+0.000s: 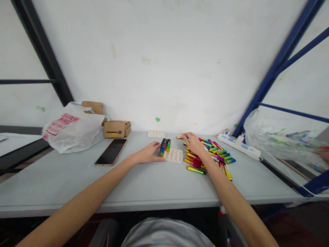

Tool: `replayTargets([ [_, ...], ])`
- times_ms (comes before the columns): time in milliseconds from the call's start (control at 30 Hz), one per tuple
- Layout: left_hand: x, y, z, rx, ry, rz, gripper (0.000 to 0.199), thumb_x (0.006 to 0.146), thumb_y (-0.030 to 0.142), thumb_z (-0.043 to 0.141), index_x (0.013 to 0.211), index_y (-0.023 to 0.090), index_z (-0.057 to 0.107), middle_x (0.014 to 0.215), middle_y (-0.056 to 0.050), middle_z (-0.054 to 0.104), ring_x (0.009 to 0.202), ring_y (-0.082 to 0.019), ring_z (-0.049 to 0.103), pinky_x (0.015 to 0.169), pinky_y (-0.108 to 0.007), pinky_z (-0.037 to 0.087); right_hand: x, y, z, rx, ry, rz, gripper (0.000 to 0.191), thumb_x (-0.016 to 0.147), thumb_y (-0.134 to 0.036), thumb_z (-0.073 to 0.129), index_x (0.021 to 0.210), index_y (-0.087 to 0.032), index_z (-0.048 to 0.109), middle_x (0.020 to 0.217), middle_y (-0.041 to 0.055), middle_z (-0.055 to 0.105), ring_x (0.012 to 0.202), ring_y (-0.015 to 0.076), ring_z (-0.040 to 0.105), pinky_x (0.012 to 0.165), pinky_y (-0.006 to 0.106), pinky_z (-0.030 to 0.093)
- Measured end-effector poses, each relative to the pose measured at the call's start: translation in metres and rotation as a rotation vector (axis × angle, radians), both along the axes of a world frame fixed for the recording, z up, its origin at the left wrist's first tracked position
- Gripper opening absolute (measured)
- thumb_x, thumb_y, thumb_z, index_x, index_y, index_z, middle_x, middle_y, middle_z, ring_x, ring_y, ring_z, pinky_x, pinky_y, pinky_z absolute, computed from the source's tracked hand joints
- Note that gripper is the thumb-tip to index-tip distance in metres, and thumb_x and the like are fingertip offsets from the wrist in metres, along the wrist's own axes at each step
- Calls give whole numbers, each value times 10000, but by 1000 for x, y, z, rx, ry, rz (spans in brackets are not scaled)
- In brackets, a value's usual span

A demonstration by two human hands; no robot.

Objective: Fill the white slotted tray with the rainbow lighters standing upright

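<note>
A white tray (175,156) with rows of round holes lies on the table, and several shiny multicoloured tubes (168,145) with dark tops stand upright in its left part. My left hand (148,153) holds the tray at its left side, thumb at the front corner and fingers behind, beside the standing tubes. At the back left of a loose pile of similar shiny tubes (195,160), my right hand (193,142) has its fingers bent around a tube. A yellow tube (179,137) pokes out left of those fingertips. My right hand and forearm hide part of the pile.
Against the wall stands a second white tray (156,133). To the left are a phone (111,152), a cardboard box (117,129) and a white plastic bag (74,128). A power strip (240,145) lies at the right, near a clear plastic bag (280,133) beyond the blue frame (267,79).
</note>
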State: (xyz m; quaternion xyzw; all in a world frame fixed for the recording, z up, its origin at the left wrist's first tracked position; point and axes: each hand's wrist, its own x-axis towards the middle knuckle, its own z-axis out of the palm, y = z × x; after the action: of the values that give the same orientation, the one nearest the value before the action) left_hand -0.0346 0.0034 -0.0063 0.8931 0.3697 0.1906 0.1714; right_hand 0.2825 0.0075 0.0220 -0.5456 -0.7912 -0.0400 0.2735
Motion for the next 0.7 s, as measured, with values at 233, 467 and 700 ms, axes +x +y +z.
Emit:
replayTargets([
  [233,1,-3,4,7,28,-5,818,840,764,736,1434,215,614,1550,-169,532,1439,-389,528,1271,-490,379,23,20,-16,-273,-122,-197,597,1133,-436,320,1637,-144,447,1750,171,330,1614,350,310,1279,589,264],
  [467,2,-5,7,16,-4,-27,781,837,763,741,1398,227,647,1477,-156,579,1395,-392,563,1252,-483,411,19,29,-4,-254,-118,-132,371,1110,-290,456,1120,-141,795,1238,212,783,1196,306,719,1097,439,465],
  [700,2,-5,6,-8,8,-2,842,822,775,752,1405,180,632,1541,-190,536,1426,-397,538,1266,-490,392,14,32,-3,-243,-101,-178,224,964,-202,710,1159,-119,780,1193,187,801,1103,266,749,970,317,507],
])
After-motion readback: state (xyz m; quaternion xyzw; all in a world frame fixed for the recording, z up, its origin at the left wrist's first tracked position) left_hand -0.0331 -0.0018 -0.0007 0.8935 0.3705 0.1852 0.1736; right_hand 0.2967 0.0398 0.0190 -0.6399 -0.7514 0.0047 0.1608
